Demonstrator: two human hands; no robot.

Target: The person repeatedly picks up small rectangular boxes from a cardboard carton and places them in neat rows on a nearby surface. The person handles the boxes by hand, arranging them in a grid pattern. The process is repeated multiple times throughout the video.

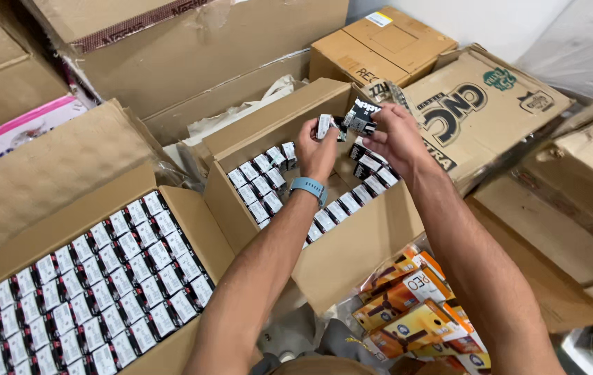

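Both forearms stretched far over open brown cardboard box (352,253), part-filled with small boxes. Left hand (316,149), blue band at wrist, pinches one small white-ended carton (324,126) at fingertips. Right hand (395,135) clamps small black cartons (360,115), two or three, count unclear. Hands just apart, above box's far rim. Bare gap mid-box below wrists. Full second box (178,205) near left; orange packs (407,305) near right.
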